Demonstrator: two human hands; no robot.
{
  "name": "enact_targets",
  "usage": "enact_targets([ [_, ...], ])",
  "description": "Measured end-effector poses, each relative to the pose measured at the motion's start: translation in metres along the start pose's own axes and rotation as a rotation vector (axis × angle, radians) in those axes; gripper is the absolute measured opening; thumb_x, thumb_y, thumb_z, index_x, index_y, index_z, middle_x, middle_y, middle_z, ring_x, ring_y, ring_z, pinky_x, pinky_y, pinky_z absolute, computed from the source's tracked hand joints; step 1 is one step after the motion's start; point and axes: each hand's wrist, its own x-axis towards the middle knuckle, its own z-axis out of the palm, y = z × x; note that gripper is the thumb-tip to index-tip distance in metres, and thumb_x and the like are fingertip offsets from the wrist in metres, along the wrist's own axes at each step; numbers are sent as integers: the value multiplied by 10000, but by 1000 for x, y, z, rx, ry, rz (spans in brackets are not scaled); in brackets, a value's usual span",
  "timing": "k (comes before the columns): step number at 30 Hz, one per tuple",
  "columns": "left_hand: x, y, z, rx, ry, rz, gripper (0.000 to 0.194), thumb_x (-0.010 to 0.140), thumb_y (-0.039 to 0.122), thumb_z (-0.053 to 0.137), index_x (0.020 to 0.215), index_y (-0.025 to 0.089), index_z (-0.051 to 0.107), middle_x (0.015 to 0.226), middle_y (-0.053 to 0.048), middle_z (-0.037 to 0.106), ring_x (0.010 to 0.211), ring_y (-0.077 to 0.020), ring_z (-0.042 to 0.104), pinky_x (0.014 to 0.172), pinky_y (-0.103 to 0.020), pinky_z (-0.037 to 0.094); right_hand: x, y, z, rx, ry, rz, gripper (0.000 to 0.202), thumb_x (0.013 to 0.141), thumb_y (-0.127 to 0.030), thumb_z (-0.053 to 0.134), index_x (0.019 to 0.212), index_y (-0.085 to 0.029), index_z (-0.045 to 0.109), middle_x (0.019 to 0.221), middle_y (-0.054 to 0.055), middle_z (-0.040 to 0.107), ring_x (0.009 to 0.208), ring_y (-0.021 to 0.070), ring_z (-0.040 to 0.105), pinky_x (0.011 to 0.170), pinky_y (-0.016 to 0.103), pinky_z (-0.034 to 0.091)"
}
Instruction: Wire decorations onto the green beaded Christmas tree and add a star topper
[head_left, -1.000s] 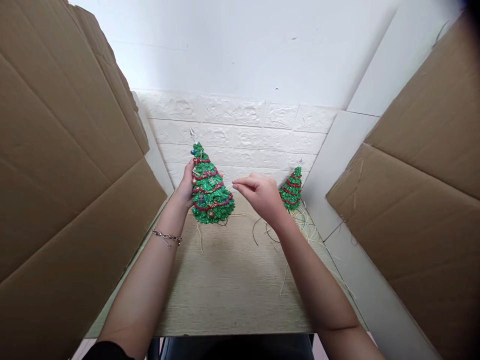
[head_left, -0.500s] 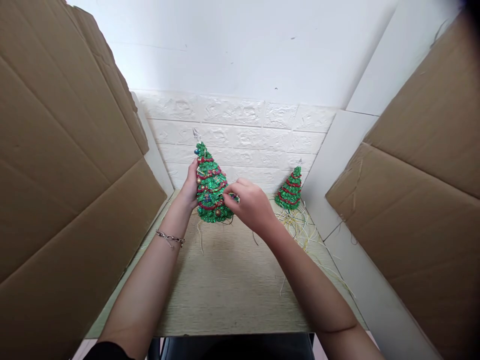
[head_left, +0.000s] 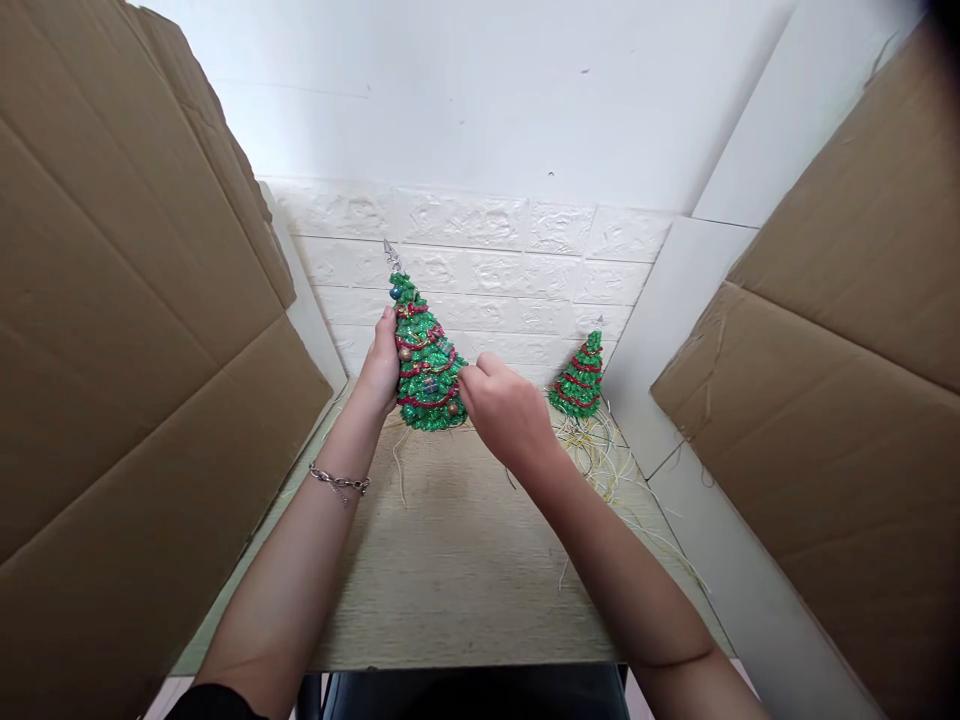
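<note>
A small green glittery Christmas tree (head_left: 426, 355) with red garlands, little baubles and a clear pointed tip leans to the left above the table. My left hand (head_left: 382, 365) is wrapped round its left side and holds it up. Against the tree's lower right side, the fingers of my right hand (head_left: 504, 402) are pinched together. Whatever lies between those fingertips is hidden from the camera. Below the tree, a thin pale strand (head_left: 400, 470) lies on the table.
A second, smaller Christmas tree (head_left: 579, 378) stands at the back right. Tangled white and yellow cords (head_left: 607, 465) spread in front of it on the table (head_left: 457, 560). Cardboard panels (head_left: 150, 330) flank both sides, and a white brick-patterned wall (head_left: 465, 220) closes the back.
My left hand has raised the tree slightly and turned it, so the gold bauble near its base sits further right. My right hand has shifted a little to the right along its side.
</note>
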Motion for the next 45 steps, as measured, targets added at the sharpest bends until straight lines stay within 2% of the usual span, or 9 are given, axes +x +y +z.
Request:
enact_targets([
  [7,2,-2,-2,11,36,18,494,788,626,387,939,196,578,739,-52,653,769,-194,640,691,-284,506,3,2,-3,170,0,-64,253,846,-62,355,847,-134,598,891,90,529,747,152,485,640,260,398],
  [11,1,-2,-1,19,26,10,491,788,625,388,905,190,584,717,-55,648,756,-198,641,683,-284,509,6,8,2,314,80,-63,293,873,-78,337,1014,-132,589,929,90,569,865,166,519,758,276,426],
  [15,0,-2,0,22,61,-5,473,782,614,417,894,190,592,698,-54,644,702,-197,636,665,-292,513,7,13,2,362,104,-66,288,875,-85,336,1019,-136,580,947,87,603,912,172,534,804,296,428],
  [20,-1,-2,2,21,47,-15,483,797,611,385,913,188,589,725,-65,651,738,-210,642,685,-307,515,7,14,0,384,36,-115,293,867,-75,340,1010,-160,582,967,74,615,909,165,549,798,297,433],
  [27,-1,-2,5,-16,42,-29,479,796,613,389,930,192,575,734,-56,653,781,-212,649,704,-309,521,10,16,10,406,73,-119,283,885,-103,368,1036,-181,595,984,64,622,937,161,551,837,302,435],
  [30,0,1,5,-61,45,-22,475,812,609,354,906,196,569,718,-47,642,794,-212,645,702,-314,526,11,17,11,408,108,-74,258,900,-163,407,1074,-186,596,994,68,617,935,164,550,821,296,439],
  [34,3,5,1,-114,78,55,474,820,612,324,903,211,561,722,-38,628,818,-216,637,713,-328,528,10,18,7,426,132,23,296,878,-278,506,1144,-161,556,1041,87,610,897,169,559,734,275,442],
  [41,4,7,-3,-91,74,52,474,814,625,304,824,213,539,689,-40,608,786,-219,632,706,-342,530,9,20,2,436,140,74,179,874,-312,521,972,-189,607,733,4,629,665,123,547,622,244,367],
  [45,3,5,-1,-75,43,26,487,806,635,311,785,200,530,674,-41,603,760,-215,634,707,-351,528,9,20,1,396,135,72,172,902,-287,470,881,-202,618,784,5,656,661,115,550,612,246,344],
])
